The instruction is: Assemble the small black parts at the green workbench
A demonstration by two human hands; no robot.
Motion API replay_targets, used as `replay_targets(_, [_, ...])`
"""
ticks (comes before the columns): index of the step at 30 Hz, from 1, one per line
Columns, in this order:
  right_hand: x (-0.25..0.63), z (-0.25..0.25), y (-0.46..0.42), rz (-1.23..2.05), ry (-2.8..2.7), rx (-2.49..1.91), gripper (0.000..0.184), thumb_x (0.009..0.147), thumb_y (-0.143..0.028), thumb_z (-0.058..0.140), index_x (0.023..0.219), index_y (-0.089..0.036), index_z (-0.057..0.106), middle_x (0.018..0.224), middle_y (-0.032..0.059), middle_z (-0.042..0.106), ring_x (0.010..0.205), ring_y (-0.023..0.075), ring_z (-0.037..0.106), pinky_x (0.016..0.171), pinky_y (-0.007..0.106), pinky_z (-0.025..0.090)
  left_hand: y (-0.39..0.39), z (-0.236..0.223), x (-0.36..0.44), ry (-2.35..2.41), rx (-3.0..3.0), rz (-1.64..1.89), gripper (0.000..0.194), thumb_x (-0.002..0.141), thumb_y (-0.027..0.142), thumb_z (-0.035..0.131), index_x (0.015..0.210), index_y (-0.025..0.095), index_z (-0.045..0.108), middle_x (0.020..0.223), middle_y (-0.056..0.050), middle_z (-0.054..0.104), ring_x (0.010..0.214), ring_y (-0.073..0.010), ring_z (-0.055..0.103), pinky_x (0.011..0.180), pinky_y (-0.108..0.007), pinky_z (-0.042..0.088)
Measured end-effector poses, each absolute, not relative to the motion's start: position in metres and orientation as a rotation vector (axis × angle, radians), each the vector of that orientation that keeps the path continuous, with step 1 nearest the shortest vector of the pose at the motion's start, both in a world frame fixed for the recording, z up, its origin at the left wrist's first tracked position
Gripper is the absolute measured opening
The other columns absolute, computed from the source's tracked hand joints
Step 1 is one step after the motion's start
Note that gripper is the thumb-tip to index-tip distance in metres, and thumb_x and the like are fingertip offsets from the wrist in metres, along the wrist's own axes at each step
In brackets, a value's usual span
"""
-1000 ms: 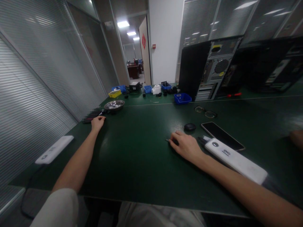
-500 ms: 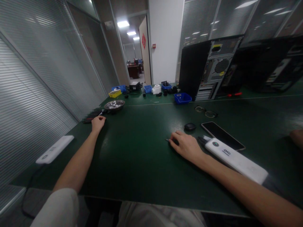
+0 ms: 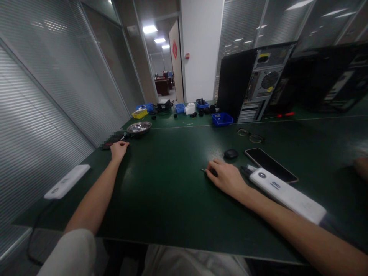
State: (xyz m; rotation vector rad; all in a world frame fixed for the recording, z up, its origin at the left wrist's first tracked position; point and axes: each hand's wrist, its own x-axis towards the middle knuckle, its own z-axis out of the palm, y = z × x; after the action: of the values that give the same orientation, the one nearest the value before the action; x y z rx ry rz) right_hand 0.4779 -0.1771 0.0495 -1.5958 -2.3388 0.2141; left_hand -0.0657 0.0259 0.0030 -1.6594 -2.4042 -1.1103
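Observation:
At the table's left side, my left hand [image 3: 119,150] is closed in a pinch, thumb and fingertips together. Whatever may be between them is too small to make out. A dark flat object [image 3: 110,142], partly pixelated, lies just behind that hand, with a shiny metal bowl [image 3: 139,127] beyond it. My right hand [image 3: 225,177] rests on the table right of the middle, its fingers curled. From its fingertips a thin pointed tip [image 3: 203,170] sticks out to the left; the rest of this slim object is hidden in the hand. Close behind the hand sits a black computer mouse [image 3: 230,154].
A white power bank [image 3: 287,194] marked 18 and a phone [image 3: 270,165] lie beside my right forearm, glasses [image 3: 250,135] behind. Another white power bank [image 3: 67,181] lies at left. Blue bin [image 3: 222,119] and computer case [image 3: 255,82] stand behind. Someone's hand [image 3: 360,166] shows at right.

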Motion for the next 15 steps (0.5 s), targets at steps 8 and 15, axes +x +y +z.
replay_targets(8, [0.479,0.048,-0.177,0.217,-2.325,-1.575,0.021,0.099,-0.04,0.049,0.099,-0.023,0.063,0.102,0.0037,0.063,0.075,0.0147,0.061,0.062,0.026,0.039,0.026,0.009,-0.067,-2.517,-1.663,-1.183,0.028,0.081,0.032,0.068,0.102,0.017,0.079,0.102,-0.007,0.077,0.102,-0.0263,0.068,0.096,-0.033,0.048])
replay_targets(15, [0.481,0.047,-0.177,0.224,-2.313,-1.551,0.022,0.1,-0.041,0.048,0.098,-0.023,0.062,0.101,0.0033,0.063,0.076,0.0147,0.06,0.062,0.026,0.038,0.021,0.016,-0.059,-2.608,-1.58,-1.293,0.031,0.076,0.027,0.069,0.104,0.016,0.078,0.096,-0.007,0.076,0.093,-0.0259,0.068,0.089,-0.035,0.051])
